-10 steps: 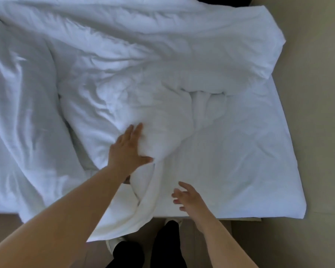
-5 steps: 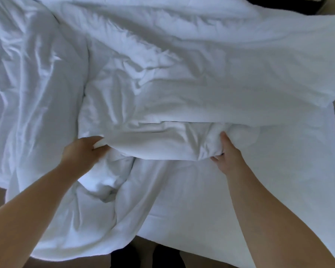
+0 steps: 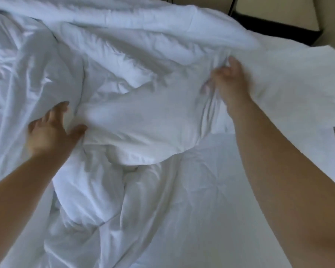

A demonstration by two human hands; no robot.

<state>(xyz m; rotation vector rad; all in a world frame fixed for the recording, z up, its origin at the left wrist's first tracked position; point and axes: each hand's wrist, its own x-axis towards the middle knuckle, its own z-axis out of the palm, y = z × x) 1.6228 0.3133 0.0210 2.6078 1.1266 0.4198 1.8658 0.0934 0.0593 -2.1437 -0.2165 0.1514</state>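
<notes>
Smooth white bedsheet (image 3: 230,190) below; puffy crumpled duvet (image 3: 139,120): left hand (image 3: 50,130) splayed against fold, right hand (image 3: 228,82) clutching its bunched cloth.

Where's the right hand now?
Head view, upper right of centre: the right hand grips a bunched edge of the white duvet, above the bed sheet.

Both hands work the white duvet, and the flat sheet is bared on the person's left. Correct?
No: the head view shows the flat sheet bared on the person's right. The left hand and right hand do work the white duvet.
</notes>
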